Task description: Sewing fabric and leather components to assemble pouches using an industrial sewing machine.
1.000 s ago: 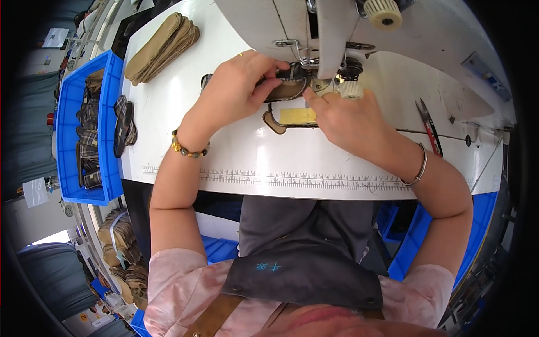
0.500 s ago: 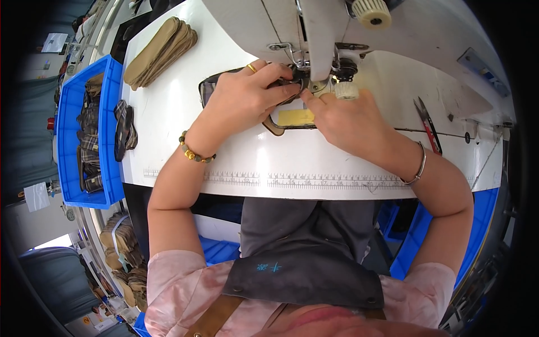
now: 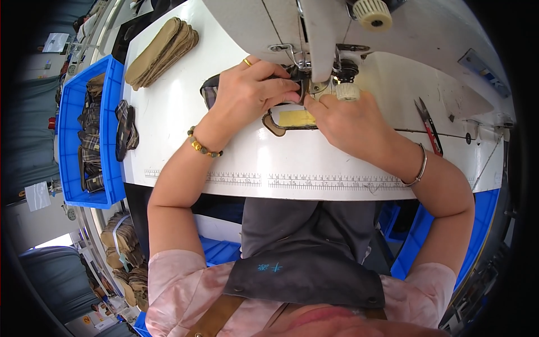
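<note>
Under the needle of the white sewing machine [image 3: 320, 39] is a dark plaid fabric piece [image 3: 209, 89] with a zipper-like edge. My left hand [image 3: 244, 95] grips it with bent fingers close beside the presser foot [image 3: 305, 73]. My right hand [image 3: 351, 123] is right of the needle, index fingertip at the piece's edge, other fingers curled; whatever is under them is hidden. Just below lies a yellow rectangular guide [image 3: 292, 118] beside a brown-edged cutout [image 3: 273, 128].
The white table [image 3: 236, 163] carries a stack of tan insole shapes [image 3: 160, 53] at back left, folded plaid pieces [image 3: 124, 129] at the left edge, and red-handled snips [image 3: 432, 135] at right. A blue crate [image 3: 70, 135] of plaid pieces stands left; blue bins [image 3: 471, 224] sit below right.
My left hand has shifted slightly right over the piece, its fingers now further along toward the presser foot, and the dark piece has swung under it. My right hand has barely moved.
</note>
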`<state>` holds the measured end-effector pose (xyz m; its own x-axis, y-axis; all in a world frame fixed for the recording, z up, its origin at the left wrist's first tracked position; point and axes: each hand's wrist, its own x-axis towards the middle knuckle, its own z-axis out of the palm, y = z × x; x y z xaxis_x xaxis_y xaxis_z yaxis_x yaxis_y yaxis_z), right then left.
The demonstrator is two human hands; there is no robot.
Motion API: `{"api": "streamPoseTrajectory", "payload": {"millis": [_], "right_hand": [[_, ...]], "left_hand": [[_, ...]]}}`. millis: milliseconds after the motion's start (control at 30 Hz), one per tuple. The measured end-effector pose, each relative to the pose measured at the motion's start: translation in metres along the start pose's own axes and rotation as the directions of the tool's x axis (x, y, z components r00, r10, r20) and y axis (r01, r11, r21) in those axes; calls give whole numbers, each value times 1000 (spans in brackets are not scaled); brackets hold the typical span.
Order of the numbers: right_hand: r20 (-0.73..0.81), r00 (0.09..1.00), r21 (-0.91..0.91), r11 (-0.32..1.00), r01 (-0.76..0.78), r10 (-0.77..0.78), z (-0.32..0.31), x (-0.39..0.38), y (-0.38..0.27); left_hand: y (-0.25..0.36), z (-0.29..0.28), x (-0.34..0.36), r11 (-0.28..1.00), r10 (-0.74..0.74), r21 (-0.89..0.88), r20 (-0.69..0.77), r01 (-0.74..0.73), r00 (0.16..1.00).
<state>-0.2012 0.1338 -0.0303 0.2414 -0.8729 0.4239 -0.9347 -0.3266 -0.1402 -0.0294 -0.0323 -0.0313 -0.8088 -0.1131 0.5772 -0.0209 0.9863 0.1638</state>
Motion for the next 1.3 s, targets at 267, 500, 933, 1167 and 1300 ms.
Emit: {"api": "streamPoseTrajectory", "payload": {"millis": [267,500,933,1167,1300], "right_hand": [[61,998,0,1000,-12,12,-3,1,-2],[49,999,29,1000,11,-12,-3,-2,-1],[40,999,43,999,2,-3,-2,0,-1],[-4,998,40,997,-63,63,6,2,0],[-18,997,46,997,-68,69,7,2,2]], "left_hand": [[5,-7,8,994,97,38,37,-98,995],[23,-11,9,999,-34,-32,113,38,993],[24,-13,9,962,-232,-92,216,256,948],[26,-15,16,973,-220,-32,196,231,956],[27,-14,16,968,-250,56,214,244,944]]}}
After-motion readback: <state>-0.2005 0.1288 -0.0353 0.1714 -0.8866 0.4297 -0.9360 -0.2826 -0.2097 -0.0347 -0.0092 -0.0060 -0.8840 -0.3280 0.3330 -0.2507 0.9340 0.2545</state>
